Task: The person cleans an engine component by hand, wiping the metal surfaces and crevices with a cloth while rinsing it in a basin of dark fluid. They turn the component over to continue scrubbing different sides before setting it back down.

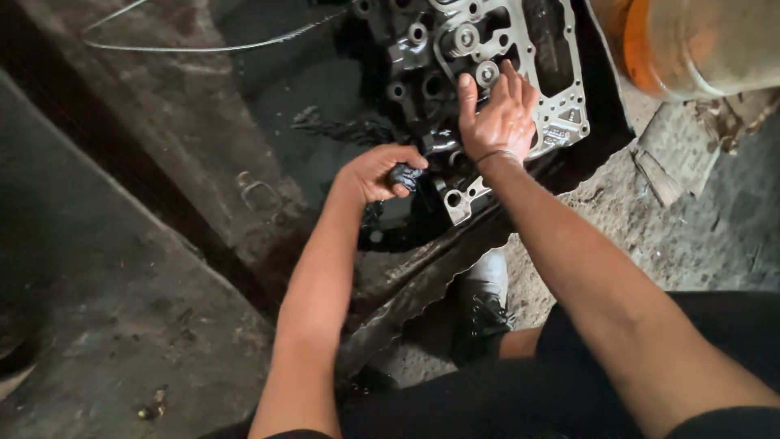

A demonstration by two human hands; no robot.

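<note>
Now I see one greasy engine block (422, 89) lying on the concrete floor (146, 268), its pale metal gasket plate (561, 89) on top. My right hand (497, 114) presses flat, fingers spread, on that plate. My left hand (378, 173), at the block's near edge, pinches one small black oily part (404, 174). Left of the block the floor lies open; one orange container (691, 45) crowds its right side.

There was only one view, from a camera on the person's head. It looked steeply down, along both forearms, to the oily engine part (487, 73) on the dirty floor (122, 309). It was close, at arm's reach. The person's own knee and shoe (483, 305) filled the lower edge.
</note>
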